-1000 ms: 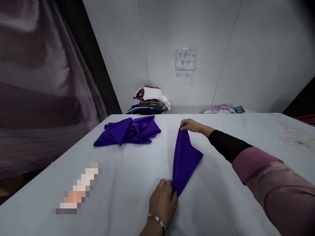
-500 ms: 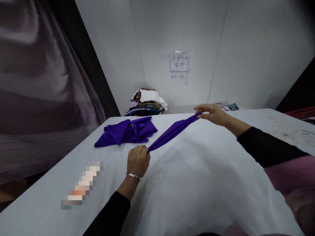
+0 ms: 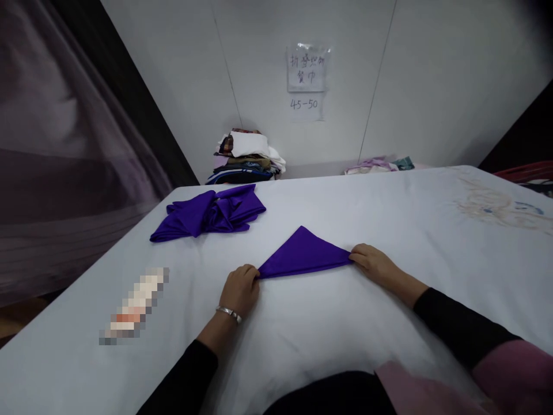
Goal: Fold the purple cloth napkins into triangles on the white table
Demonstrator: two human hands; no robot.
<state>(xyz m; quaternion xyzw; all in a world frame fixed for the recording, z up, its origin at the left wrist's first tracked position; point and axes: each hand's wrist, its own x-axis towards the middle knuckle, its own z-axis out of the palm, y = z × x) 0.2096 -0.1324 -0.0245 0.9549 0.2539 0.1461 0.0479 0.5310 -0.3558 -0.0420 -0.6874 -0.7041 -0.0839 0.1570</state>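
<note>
A purple cloth folded into a triangle (image 3: 303,257) lies flat on the white-covered table (image 3: 345,323), its point facing away from me. My left hand (image 3: 239,288) is closed on its left corner. My right hand (image 3: 372,264) pinches its right corner against the table. A silver bracelet sits on my left wrist. Further back on the left lies a heap of several folded purple cloths (image 3: 208,212).
A stack of mixed folded fabrics (image 3: 246,157) stands against the back wall, with more pale cloth (image 3: 375,165) to its right. A paper note (image 3: 306,69) hangs on the wall. A blurred-out object (image 3: 135,304) lies at the table's left. A sheer curtain (image 3: 64,150) hangs on the left.
Both hands had the cloth stretched taut in the air, slanting away from me; it now lies flat on the table as a triangle, nearer to me, corners still held.
</note>
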